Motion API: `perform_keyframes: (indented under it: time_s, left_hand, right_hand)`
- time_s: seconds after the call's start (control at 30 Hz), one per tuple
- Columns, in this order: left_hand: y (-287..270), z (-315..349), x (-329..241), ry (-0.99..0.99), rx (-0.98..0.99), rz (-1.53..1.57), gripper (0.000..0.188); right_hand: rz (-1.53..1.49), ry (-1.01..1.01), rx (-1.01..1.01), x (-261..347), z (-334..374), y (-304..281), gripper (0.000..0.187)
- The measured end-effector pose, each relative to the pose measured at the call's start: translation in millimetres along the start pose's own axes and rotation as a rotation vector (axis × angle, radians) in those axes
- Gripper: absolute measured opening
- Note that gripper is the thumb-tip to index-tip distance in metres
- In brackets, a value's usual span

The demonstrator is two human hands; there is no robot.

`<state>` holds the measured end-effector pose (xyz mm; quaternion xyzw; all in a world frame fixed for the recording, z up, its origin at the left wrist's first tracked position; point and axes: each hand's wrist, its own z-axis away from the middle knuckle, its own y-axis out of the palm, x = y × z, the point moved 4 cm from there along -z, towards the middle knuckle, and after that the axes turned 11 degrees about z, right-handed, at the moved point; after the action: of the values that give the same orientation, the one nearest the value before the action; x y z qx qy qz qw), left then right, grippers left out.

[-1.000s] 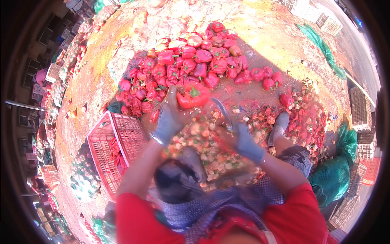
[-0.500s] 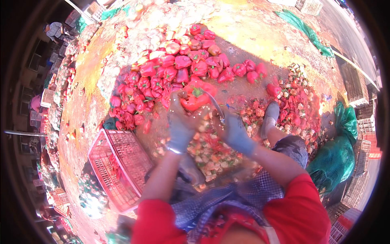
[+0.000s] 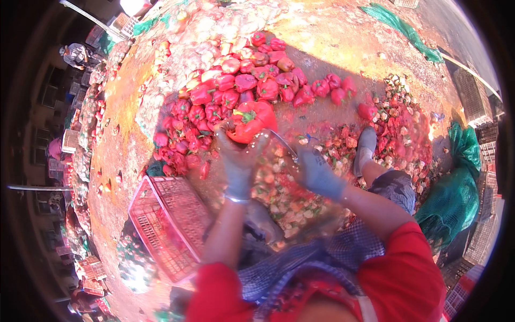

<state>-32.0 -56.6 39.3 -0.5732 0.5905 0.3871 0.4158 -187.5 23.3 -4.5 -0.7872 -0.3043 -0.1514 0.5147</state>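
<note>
My left hand, in a stained grey-blue glove, grips a large red bell pepper from below. The pepper's green stem faces up and to the left, with a dark gap beside it. In my gloved right hand is a thin curved knife, its blade reaching toward the pepper's lower right side. Whether the tip touches the pepper I cannot tell. Just beyond my hands lies a heap of whole red bell peppers. Below them, cut cores and red scraps cover the ground.
A pink plastic crate stands tilted at my left. More scraps lie past my right foot. Green netting is bunched at the right, near stacked crates. Another person is at the far left.
The pepper has turned in my left hand, its stem now farther left. The knife blade has come down from the stem to the pepper's lower right. The whole view has shifted slightly.
</note>
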Motion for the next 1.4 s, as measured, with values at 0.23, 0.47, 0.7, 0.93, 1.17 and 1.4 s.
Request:
perform_keyframes:
  time_s: [0.23, 0.47, 0.7, 0.93, 1.17, 1.4]
  left_hand:
    - [9, 4, 6, -0.023, 0.041, -0.047, 0.052]
    - [14, 8, 17, -0.058, 0.039, 0.039, 0.045]
    - [1, -13, 18, -0.176, -0.093, 0.32, 0.039]
    - [19, 17, 24, -0.231, 0.272, 0.034, 0.053]
    - [28, 33, 27, 0.077, 0.465, -0.259, 0.088]
    - [30, 32, 19, -0.05, 0.465, -0.231, 0.054]
  right_hand:
    - [-0.003, 0.078, 0.098, -16, 15, -4, 0.022]
    - [0.091, 0.14, 0.226, -26, 15, 7, 0.019]
    - [-0.07, 0.372, 0.281, -50, 38, 6, 0.034]
    - [-0.103, 0.158, 0.039, -17, -27, -50, 0.056]
    - [-0.077, 0.096, -0.022, -18, -17, -49, 0.052]
    - [-0.238, 0.244, 0.073, -31, -17, -43, 0.045]
